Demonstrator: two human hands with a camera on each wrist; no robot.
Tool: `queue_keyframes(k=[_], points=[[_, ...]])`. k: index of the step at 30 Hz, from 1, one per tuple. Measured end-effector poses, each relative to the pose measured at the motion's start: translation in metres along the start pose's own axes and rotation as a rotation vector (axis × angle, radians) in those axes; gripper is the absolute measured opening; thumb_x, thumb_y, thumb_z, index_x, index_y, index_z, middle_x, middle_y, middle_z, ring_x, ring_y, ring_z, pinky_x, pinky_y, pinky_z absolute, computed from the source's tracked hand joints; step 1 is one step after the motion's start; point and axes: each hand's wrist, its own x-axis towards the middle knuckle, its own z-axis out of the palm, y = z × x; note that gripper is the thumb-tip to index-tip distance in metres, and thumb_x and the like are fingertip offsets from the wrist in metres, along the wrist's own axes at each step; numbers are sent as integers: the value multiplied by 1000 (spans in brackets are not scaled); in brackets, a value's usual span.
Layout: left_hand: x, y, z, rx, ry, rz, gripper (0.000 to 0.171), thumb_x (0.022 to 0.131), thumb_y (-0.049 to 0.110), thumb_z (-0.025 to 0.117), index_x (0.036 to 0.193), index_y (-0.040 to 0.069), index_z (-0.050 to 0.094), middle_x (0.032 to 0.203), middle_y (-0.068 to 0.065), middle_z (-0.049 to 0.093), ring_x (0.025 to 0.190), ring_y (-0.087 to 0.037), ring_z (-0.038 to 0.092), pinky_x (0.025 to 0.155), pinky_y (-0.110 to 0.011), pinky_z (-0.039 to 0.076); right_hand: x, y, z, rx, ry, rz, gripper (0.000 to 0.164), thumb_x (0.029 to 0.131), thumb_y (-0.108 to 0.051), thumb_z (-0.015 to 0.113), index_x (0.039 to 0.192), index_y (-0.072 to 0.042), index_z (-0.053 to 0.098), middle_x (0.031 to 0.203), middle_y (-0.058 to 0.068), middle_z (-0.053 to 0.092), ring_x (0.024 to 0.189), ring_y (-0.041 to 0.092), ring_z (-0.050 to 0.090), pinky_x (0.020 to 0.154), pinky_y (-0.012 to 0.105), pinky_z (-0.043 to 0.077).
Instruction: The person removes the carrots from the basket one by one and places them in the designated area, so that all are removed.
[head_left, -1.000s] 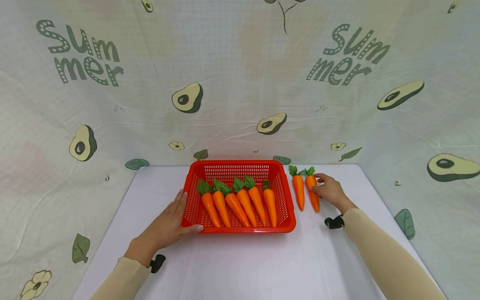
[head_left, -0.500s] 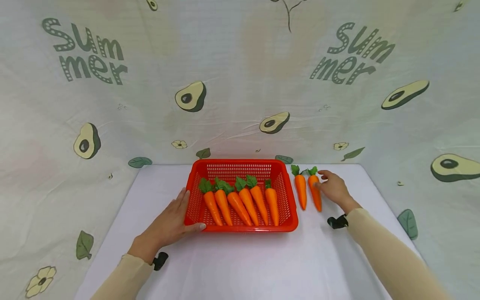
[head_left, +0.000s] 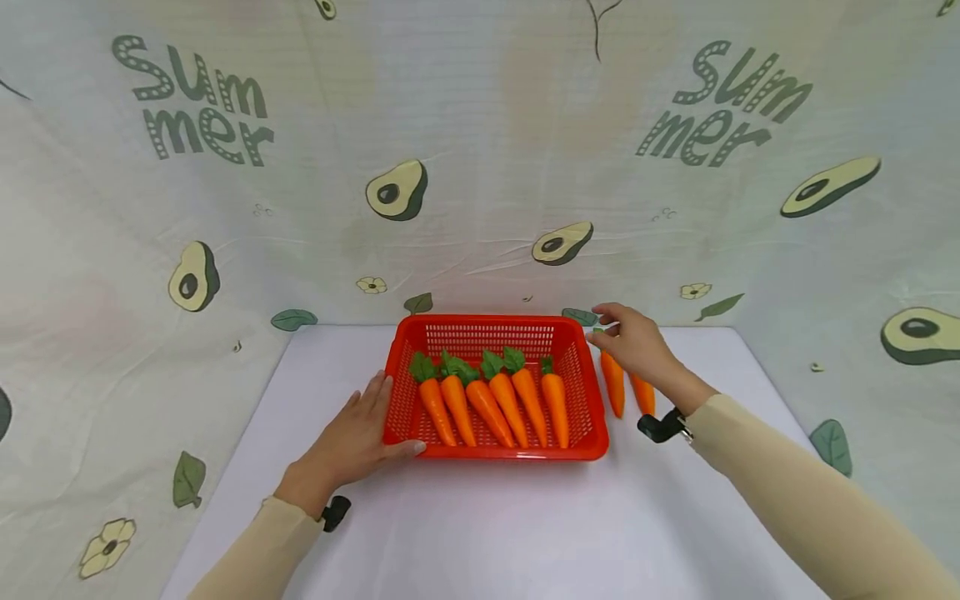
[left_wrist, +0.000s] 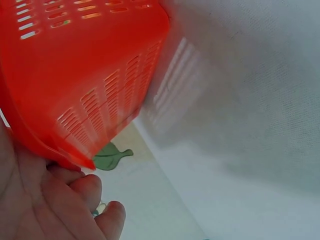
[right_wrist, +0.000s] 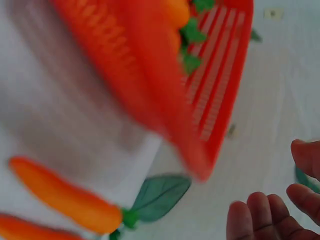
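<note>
A red slotted plastic basket (head_left: 510, 454) holds several orange carrots (head_left: 487, 412) with green tops, laid side by side. My left hand (head_left: 348, 446) rests on its left rim, fingers laid along the edge and thumb on the front corner. In the left wrist view, the fingers (left_wrist: 87, 192) lie beside the underside of the rim. My right hand (head_left: 637, 342) is raised near the back right corner, fingers spread and nothing in them. Below it lie two loose carrots, a nearer-to-basket carrot (head_left: 612, 392) and an outer carrot (head_left: 643, 397), their tops mostly hidden by the hand.
The white table (head_left: 480, 525) ends at a hanging cloth (head_left: 465, 108) printed with avocados, leaves and lettering, close behind the basket. More cloth closes off both sides. A small black device (head_left: 662, 427) sits at the right wrist, and another (head_left: 336, 512) at the left.
My right hand has left the outer carrot and moved up and leftward, to beside the basket's back right corner. Both loose carrots stay put. The left hand keeps its place; the head view has shifted slightly.
</note>
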Motion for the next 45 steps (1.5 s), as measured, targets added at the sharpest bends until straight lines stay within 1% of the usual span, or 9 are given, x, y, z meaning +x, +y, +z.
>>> queue_keyframes(k=[6,9,11,16,22,29,34,41,45], points=[[0,0,0,1,-12,-7,132,84,90,53,165,-8,17,173,-28,19,158,-45,28,130,-59,24,5,-53,30,-40,-168,-121,58,100,-23,73,151,-3,54,141,22,64,111,33,71,87,45,63],[0,0,1,-3,-15,-9,130,86,87,56,165,-8,17,173,-27,18,159,-44,27,130,-59,24,8,-73,50,-82,-262,-179,62,98,-20,77,153,-3,52,142,21,64,105,29,72,92,46,61],[-1,1,1,-7,-14,-9,128,86,85,59,165,-8,17,173,-27,18,159,-44,27,130,-58,24,9,-83,64,-109,-316,-213,64,96,-17,78,153,-4,52,143,21,64,113,30,69,101,49,58],[-1,0,1,-21,-14,-10,128,86,83,61,165,-8,16,173,-27,18,158,-44,28,130,-58,24,16,-93,96,-98,-445,-233,66,92,-12,81,152,-9,54,144,20,63,128,37,63,108,52,54],[0,1,1,-31,-21,-4,128,86,83,62,165,-8,17,173,-27,18,159,-43,27,130,-56,24,21,-92,115,-12,-566,-172,71,91,-5,78,156,-11,50,146,23,61,123,36,65,104,51,57],[-1,1,0,-25,-9,-5,128,85,83,63,165,-7,19,173,-27,20,158,-43,29,129,-56,26,24,-89,128,9,-610,-131,76,91,-1,77,160,-13,46,152,18,57,134,35,58,112,52,52],[-1,-1,1,-18,-8,-4,128,86,83,62,165,-7,19,173,-27,20,159,-42,29,129,-56,27,28,-81,137,-11,-601,-128,79,89,-2,79,160,-12,45,151,15,59,133,30,59,113,51,51],[-1,-2,3,-19,-8,-2,129,85,85,61,165,-7,18,174,-26,19,159,-41,28,129,-55,27,33,-76,150,-61,-622,-164,84,89,-7,82,161,-8,40,148,17,61,133,31,60,112,49,51],[-1,-1,3,-32,-7,-4,129,85,85,61,165,-6,18,174,-25,19,159,-41,28,129,-55,27,35,-76,158,-120,-602,-203,83,88,-12,85,160,-7,43,147,15,62,130,29,61,112,47,51]])
